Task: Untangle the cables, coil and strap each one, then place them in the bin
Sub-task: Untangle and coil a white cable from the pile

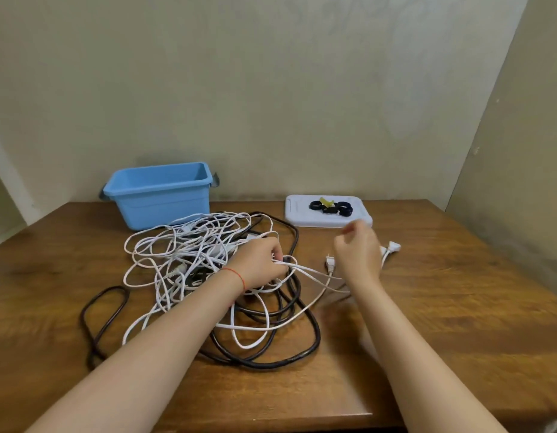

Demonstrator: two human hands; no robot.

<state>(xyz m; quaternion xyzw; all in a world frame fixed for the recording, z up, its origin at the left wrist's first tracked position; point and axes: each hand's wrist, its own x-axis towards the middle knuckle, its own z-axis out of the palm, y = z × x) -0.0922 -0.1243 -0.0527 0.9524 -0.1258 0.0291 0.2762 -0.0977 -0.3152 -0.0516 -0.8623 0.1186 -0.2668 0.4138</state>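
Your left hand grips white strands at the right edge of the tangle; your right hand is raised with curled fingers, blurred, so I cannot tell what it holds. You're at the start: nothing is coiled or strapped, the bin looks empty behind the tangle, and the straps wait on their tray.

Tangled white cables, black cable

Thin white cables, tangled with a thick black cable on a wooden table, are gripped by the left hand; the right hand is raised, fingers curled.
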